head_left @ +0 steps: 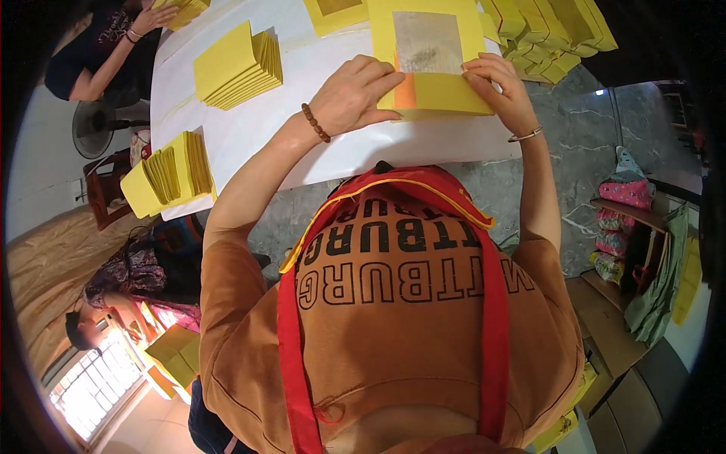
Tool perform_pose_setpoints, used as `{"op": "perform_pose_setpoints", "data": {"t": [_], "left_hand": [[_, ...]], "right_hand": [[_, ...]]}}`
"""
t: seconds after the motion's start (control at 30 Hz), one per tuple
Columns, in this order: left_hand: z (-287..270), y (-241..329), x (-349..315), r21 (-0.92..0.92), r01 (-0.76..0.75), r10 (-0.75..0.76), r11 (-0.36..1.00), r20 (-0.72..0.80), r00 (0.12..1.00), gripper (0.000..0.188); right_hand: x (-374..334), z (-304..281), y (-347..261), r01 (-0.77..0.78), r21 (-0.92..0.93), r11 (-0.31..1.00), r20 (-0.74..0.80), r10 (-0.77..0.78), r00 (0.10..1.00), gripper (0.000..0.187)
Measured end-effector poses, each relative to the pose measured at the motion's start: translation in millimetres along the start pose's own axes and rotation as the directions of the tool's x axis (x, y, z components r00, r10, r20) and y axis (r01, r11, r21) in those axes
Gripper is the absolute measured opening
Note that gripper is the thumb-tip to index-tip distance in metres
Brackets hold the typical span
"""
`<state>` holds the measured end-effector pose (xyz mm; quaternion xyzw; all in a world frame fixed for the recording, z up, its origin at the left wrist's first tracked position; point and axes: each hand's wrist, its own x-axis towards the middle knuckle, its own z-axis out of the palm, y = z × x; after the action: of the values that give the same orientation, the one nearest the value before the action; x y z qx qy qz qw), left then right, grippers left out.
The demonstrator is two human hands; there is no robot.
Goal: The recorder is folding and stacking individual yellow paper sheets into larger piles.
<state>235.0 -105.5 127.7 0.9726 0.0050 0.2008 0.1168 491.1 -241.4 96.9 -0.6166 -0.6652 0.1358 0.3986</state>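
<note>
A yellow paper sheet (480,26) lies at the table's far edge of my reach, with a silvery rectangle (428,38) and an orange strip (405,92) on it. Its near part is folded up into a flap (446,97). My left hand (357,92) is closed at the left end of the fold, fingers bent on the paper and thumb by its near edge. At the right end, my right hand (501,89) has its thumb and fingers closed on the paper near the silvery rectangle's corner. What lies under the fingertips is hidden.
The white-covered table (310,45) bears a stack of folded yellow paper (238,64) and another bundle (170,174) at its left corner. Yellow packets (552,30) are piled at far right. A co-worker's hand (153,17) holds yellow paper at far left. Another person (136,276) sits lower left.
</note>
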Motion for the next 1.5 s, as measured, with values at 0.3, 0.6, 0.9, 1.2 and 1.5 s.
{"op": "perform_pose_setpoints", "data": {"t": [0.3, 0.6, 0.9, 1.2, 1.5], "left_hand": [[-14, 9, 5, -0.051, 0.1, -0.099, 0.994, 0.023, 0.995, 0.022], [-10, 4, 4, -0.291, 0.41, -0.413, 0.864, 0.053, 0.909, 0.021], [-11, -6, 7, -0.522, 0.602, -0.563, 0.604, 0.255, 0.786, 0.023], [-13, -11, 7, -0.529, 0.606, -0.534, 0.594, 0.304, 0.789, 0.024], [-17, -10, 10, -0.55, 0.59, -0.501, 0.59, 0.323, 0.803, 0.02]], "right_hand": [[-2, 10, 30, -0.049, 0.306, 0.951, -0.036, 0.063, 0.997, 0.032], [-5, 12, 30, 0.014, 0.406, 0.914, -0.06, 0.012, 0.998, 0.044], [-6, 13, 34, 0.13, 0.301, 0.945, -0.078, -0.112, 0.991, 0.056], [-4, 13, 35, 0.15, 0.282, 0.948, -0.082, -0.131, 0.988, 0.053], [-4, 13, 36, 0.192, 0.262, 0.946, -0.093, -0.174, 0.98, 0.052]]}}
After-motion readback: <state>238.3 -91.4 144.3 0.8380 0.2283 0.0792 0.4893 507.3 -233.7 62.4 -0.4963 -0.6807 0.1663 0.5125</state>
